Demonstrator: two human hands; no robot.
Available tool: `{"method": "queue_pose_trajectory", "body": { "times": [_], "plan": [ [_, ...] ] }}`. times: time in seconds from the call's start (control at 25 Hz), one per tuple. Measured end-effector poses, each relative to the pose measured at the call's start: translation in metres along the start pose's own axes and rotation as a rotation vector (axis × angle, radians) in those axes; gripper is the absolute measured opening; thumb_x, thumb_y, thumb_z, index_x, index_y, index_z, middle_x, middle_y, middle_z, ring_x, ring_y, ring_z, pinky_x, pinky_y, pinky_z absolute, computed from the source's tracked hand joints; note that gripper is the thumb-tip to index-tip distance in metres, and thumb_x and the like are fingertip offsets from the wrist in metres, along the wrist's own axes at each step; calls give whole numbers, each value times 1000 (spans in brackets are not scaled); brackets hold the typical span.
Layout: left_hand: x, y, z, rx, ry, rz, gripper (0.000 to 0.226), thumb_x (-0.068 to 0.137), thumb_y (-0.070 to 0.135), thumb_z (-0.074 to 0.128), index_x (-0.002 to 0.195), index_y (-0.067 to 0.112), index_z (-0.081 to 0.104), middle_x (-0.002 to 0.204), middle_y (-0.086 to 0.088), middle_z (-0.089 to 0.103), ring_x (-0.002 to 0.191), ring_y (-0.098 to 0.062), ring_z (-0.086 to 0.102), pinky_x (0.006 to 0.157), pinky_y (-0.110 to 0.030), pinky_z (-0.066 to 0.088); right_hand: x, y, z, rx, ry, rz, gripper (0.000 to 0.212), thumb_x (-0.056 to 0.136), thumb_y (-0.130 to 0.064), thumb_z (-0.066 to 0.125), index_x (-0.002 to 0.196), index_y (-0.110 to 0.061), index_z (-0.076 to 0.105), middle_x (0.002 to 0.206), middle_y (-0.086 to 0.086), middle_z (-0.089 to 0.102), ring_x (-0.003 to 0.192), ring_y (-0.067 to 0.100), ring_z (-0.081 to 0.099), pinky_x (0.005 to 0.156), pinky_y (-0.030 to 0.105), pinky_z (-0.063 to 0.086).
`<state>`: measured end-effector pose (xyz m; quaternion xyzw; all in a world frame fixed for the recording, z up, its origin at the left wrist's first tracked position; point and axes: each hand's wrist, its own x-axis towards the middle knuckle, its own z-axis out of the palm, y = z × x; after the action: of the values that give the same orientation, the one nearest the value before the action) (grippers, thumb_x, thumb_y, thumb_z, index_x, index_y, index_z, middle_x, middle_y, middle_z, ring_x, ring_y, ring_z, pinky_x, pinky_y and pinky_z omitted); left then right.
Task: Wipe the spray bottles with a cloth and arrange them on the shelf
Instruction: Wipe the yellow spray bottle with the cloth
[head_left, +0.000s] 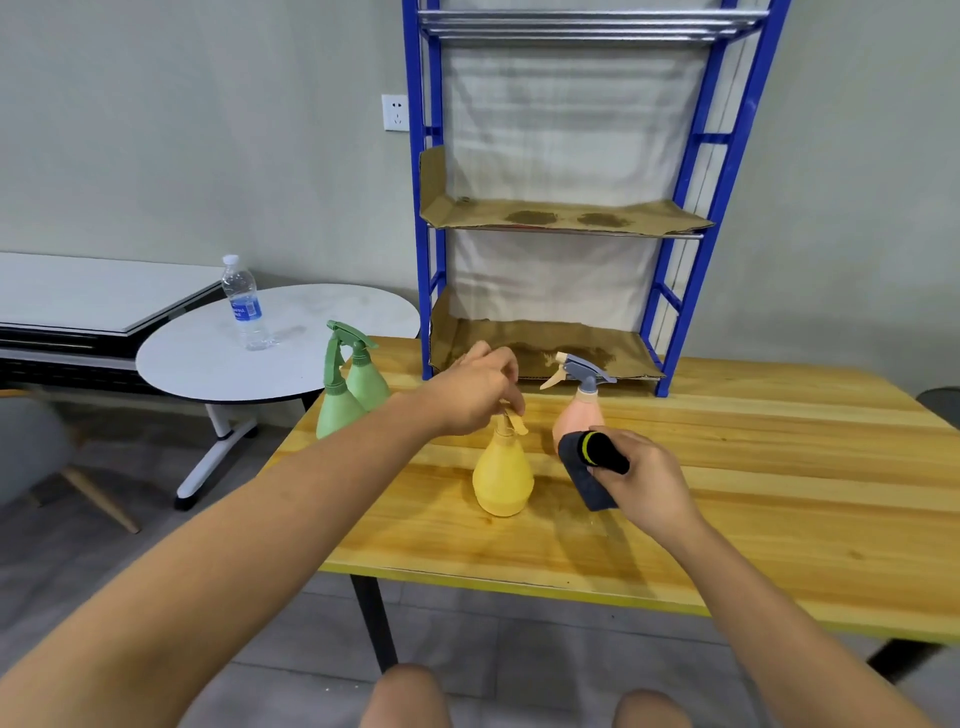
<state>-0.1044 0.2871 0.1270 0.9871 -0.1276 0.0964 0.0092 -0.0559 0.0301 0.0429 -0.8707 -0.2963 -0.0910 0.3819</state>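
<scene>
1. Bare knees (405, 696) sit nearest the camera, below the near edge of the wooden table (753, 519); the landmark from here on is the yellow spray bottle (503, 480), standing upright a little in from that edge.

2. Right of the yellow bottle, the right hand (644, 483) has its fingers curled round a dark cloth (592, 467) with a yellow-green band, holding it just off the table.

3. Directly above the yellow bottle, the left hand (478, 395) covers the spray head, fingertips pinched together at the trigger; whether it fully grips the head I cannot tell, though it seems to have hold of it.

4. My reading of the step: steady or lift the yellow bottle for wiping. It would go best held firmly by the neck rather than the trigger, so nothing sprays, with the cloth drawn round the belly while the bottle is turned.

5. Just behind and right of the yellow bottle stands a pink spray bottle (579, 415), close to the cloth hand; a wide wipe could knock it.

6. Behind and left, two green spray bottles (345, 400) stand together at the table's left edge.

7. Farther behind rises the blue shelf (675, 291), its cardboard-lined tiers holding no bottles yet.

8. Far left of it, a water bottle (244, 301) stands on a round white side table (208, 364).
</scene>
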Motion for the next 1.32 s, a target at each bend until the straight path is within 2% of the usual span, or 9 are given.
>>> {"method": "queue_pose_trajectory", "body": {
  "times": [0.12, 0.32, 0.44, 0.52, 0.56, 0.68, 0.8, 1.12, 1.32],
  "plan": [
    [-14, -2, 0, -174, -54, -14, 33, 93, 2, 57, 116, 21, 73, 129, 5, 45, 114, -9, 49, 88, -19, 43, -9, -2, 6, 0, -37, -67, 44, 83, -1, 71, 122, -22, 69, 108, -14, 63, 105, 13, 55, 88, 21, 41],
    [-32, -3, 7, -301, 22, -54, 17, 94, 26, 66, 108, 20, 74, 142, 10, 43, 116, -2, 51, 98, -23, 44, -20, -7, 27, -55, -55, -255, 54, 78, 4, 74, 128, -17, 66, 124, -5, 67, 118, 14, 55, 103, 22, 38],
    [-33, -5, 10, -418, 79, -137, 36, 93, 24, 70, 128, 24, 62, 142, 7, 45, 105, -4, 59, 93, -23, 52, -22, -16, 39, -79, -42, -336, 60, 73, 5, 78, 128, -13, 65, 124, 0, 67, 117, 20, 56, 103, 27, 42],
    [-32, -7, 7, -474, 57, -252, 56, 90, 37, 72, 141, 25, 51, 134, 6, 57, 101, -4, 62, 86, -25, 56, -19, -25, 43, -113, -19, -387, 63, 71, 3, 81, 130, -12, 64, 124, 1, 66, 116, 21, 56, 101, 35, 48],
    [-32, -7, 8, -466, 42, -286, 57, 89, 43, 72, 140, 26, 53, 127, 7, 63, 98, -3, 63, 84, -26, 56, -17, -29, 43, -136, -6, -413, 65, 69, 2, 83, 130, -12, 64, 125, 1, 66, 116, 21, 55, 100, 37, 49],
    [-29, -6, 13, -435, 82, -304, 30, 89, 44, 72, 113, 28, 74, 98, 10, 74, 88, -3, 66, 82, -33, 57, -9, -45, 43, -198, 17, -508, 69, 68, -2, 85, 132, -12, 61, 130, 0, 62, 118, 22, 53, 100, 35, 49],
    [-26, -5, 16, -435, 117, -339, 19, 90, 40, 70, 96, 22, 76, 85, 8, 72, 84, -8, 66, 80, -36, 57, 0, -53, 55, -231, 6, -553, 70, 69, -2, 84, 134, -13, 60, 132, 2, 60, 120, 25, 53, 98, 40, 51],
    [-23, -9, 18, -449, 114, -307, 19, 92, 34, 69, 90, 16, 76, 81, 7, 71, 80, -7, 66, 72, -27, 55, -7, -41, 76, -350, -208, -768, 73, 58, -1, 85, 127, -12, 64, 125, 5, 65, 112, 28, 58, 92, 42, 55],
    [-23, -14, 19, -449, 114, -297, 17, 91, 36, 70, 90, 20, 75, 81, 9, 71, 78, -3, 64, 68, -18, 48, 6, -52, 76, -400, -47, -751, 67, 67, -5, 82, 132, -9, 61, 129, 8, 63, 118, 30, 57, 91, 46, 54]
  ]
}}
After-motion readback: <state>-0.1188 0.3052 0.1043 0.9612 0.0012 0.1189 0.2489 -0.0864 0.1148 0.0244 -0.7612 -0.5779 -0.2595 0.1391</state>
